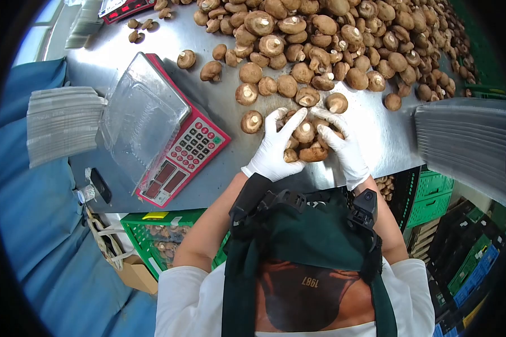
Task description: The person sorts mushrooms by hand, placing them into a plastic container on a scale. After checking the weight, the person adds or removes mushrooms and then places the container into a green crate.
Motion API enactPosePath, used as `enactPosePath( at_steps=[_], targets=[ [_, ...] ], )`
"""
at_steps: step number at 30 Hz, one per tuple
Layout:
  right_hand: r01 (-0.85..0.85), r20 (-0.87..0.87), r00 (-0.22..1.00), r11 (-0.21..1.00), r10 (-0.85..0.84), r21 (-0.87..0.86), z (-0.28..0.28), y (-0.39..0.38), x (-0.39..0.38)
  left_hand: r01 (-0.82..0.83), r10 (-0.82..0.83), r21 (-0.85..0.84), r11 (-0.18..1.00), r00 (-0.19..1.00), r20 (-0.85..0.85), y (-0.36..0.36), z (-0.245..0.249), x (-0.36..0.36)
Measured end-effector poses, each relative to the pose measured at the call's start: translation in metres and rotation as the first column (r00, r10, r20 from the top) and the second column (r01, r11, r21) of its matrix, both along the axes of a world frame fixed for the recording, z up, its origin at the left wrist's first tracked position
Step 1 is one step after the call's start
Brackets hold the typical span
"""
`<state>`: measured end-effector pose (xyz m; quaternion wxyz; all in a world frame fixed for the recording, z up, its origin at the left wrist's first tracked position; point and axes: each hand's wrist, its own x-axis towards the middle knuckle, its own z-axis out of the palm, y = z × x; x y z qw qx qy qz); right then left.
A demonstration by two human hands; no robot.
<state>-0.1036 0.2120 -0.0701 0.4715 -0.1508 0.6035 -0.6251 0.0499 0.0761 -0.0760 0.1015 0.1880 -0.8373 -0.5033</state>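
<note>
My left hand (276, 145), in a white glove, curls around the left side of a small cluster of brown mushrooms (304, 132). From the other side my right hand (343, 147), also gloved, cups the same cluster with its fingers over the caps. Several mushrooms sit bunched between both hands near the front edge of the steel table (379, 135). One with its cut stem showing faces up, and a flatter mushroom (313, 154) lies nearest my body. Just beyond my fingers lie loose mushrooms (336, 103). Parts of the cluster are hidden by my fingers.
A big mushroom heap (320, 39) covers the far side. To the left is a red scale (194, 140) with clear plastic trays (143, 106) on it. Stacked trays (64, 123) stand left, more stacked trays (464, 143) right. Green crates (430, 191) sit below the table.
</note>
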Motion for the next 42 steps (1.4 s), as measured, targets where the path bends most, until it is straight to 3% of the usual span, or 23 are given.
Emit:
enactPosePath(
  at_steps=[3,4,7,10,13,18,21,25,27,29,31,32,35,38,41,42],
  targets=[
    [0.009,0.102,0.995,1.0,-0.006,-0.025,-0.001,0.0,-0.001,-0.003,0.003,0.011,1.0,1.0,-0.03,-0.003,0.001,0.001],
    [0.046,0.27,0.962,0.999,-0.037,-0.028,0.005,-0.001,-0.001,-0.003,0.004,0.007,1.0,0.999,-0.036,-0.004,0.003,0.001],
    [0.134,0.368,0.925,0.988,-0.097,-0.075,0.023,-0.007,0.007,-0.005,0.003,-0.042,0.999,0.999,-0.042,-0.008,0.014,0.003],
    [0.101,0.258,0.963,0.991,-0.074,-0.093,0.027,-0.011,0.008,-0.022,0.018,-0.057,0.998,0.997,-0.077,-0.01,0.021,0.008],
    [0.055,0.068,0.997,0.99,-0.046,-0.132,0.054,-0.022,0.011,-0.032,-0.01,-0.293,0.955,0.99,-0.141,-0.019,0.031,0.009],
    [-0.041,-0.13,0.992,0.973,0.011,-0.226,0.093,-0.069,0.014,-0.148,0.028,-0.359,0.922,0.947,-0.32,-0.058,0.068,0.021],
    [-0.08,-0.007,0.997,0.935,0.083,-0.346,0.116,-0.111,0.032,-0.242,0.089,-0.449,0.86,0.938,-0.336,-0.085,0.104,0.045],
    [-0.307,-0.192,0.948,0.886,0.253,-0.347,0.145,-0.182,0.069,-0.374,0.21,-0.489,0.788,0.91,-0.358,-0.127,0.135,0.104],
    [-0.376,-0.199,0.925,0.853,0.323,-0.362,0.138,-0.218,0.095,-0.44,0.287,-0.511,0.739,0.891,-0.351,-0.148,0.132,0.137],
    [-0.412,-0.027,0.905,0.856,0.425,-0.314,0.139,-0.241,0.123,-0.472,0.344,-0.486,0.736,0.878,-0.332,-0.162,0.123,0.165],
    [-0.457,-0.098,0.887,0.83,0.451,-0.321,0.11,-0.263,0.143,-0.434,0.377,-0.529,0.729,0.9,-0.219,-0.172,0.11,0.191],
    [-0.503,-0.293,0.855,0.823,0.429,-0.263,0.103,-0.268,0.151,-0.411,0.391,-0.544,0.731,0.906,-0.16,-0.175,0.109,0.199],
    [-0.521,-0.509,0.789,0.813,0.344,-0.259,0.091,-0.268,0.165,-0.461,0.457,-0.62,0.635,0.871,-0.18,-0.168,0.106,0.205],
    [-0.537,-0.667,0.684,0.822,0.295,-0.187,0.1,-0.265,0.171,-0.463,0.436,-0.603,0.65,0.877,-0.203,-0.168,0.104,0.206],
    [-0.579,-0.957,0.288,0.802,0.033,-0.147,0.097,-0.267,0.167,-0.404,0.431,-0.635,0.659,0.894,-0.121,-0.167,0.103,0.207],
    [-0.545,-0.973,0.231,0.826,-0.02,-0.146,0.098,-0.267,0.165,-0.389,0.432,-0.627,0.675,0.897,-0.091,-0.166,0.11,0.207]
  ],
)
